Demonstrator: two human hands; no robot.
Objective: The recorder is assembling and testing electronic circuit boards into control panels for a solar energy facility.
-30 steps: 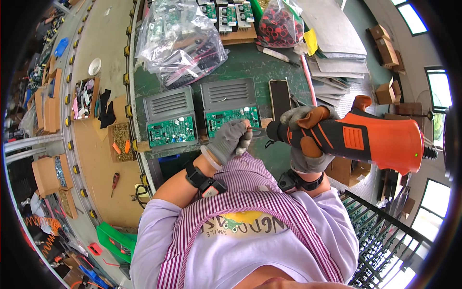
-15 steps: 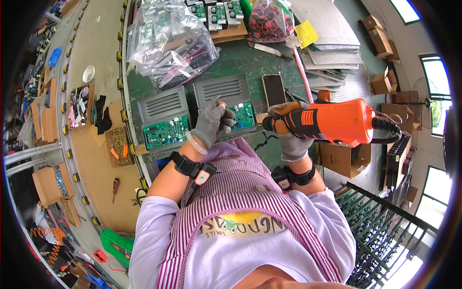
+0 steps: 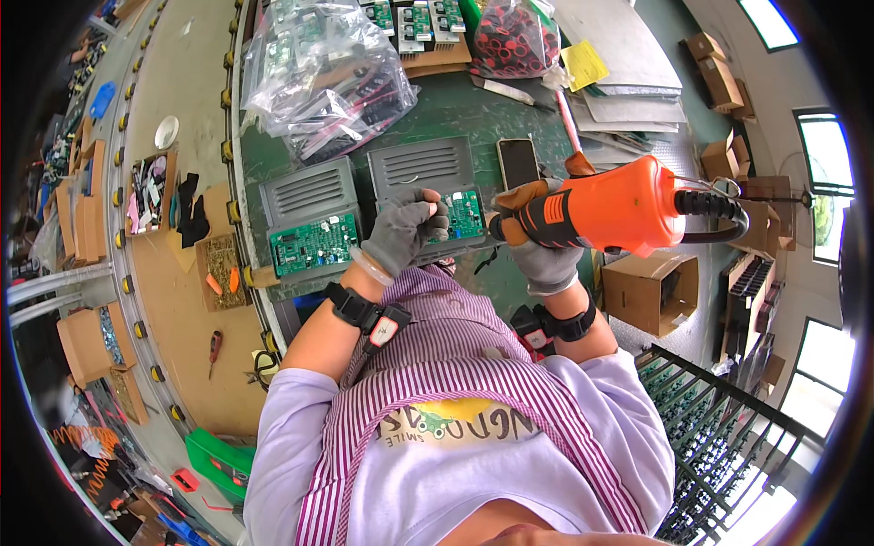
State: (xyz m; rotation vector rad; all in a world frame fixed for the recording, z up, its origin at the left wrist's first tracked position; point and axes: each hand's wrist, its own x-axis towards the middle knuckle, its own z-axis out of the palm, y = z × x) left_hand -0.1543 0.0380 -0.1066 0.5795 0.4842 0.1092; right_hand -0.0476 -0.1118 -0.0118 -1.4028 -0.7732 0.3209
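Note:
My right hand, in a grey work glove, is wrapped round an orange and black electric screwdriver. Its nose points left toward the nearer edge of a green circuit board lying in a grey slotted metal housing. Over the left part of that board, my gloved left hand is closed with thumb and fingers together; whatever they pinch is too small to make out. To its left, a second green circuit board sits in a similar grey housing.
A dark phone lies beyond the screwdriver. Plastic bags of parts, a bag of red rings and finned boards stand at the back. Grey sheets are stacked at right. A roller conveyor runs along the left.
My right hand and the screwdriver have shifted slightly left, and the screwdriver's rear end has swung away from me. My left hand stays closed near the right board, its fingers moved slightly right.

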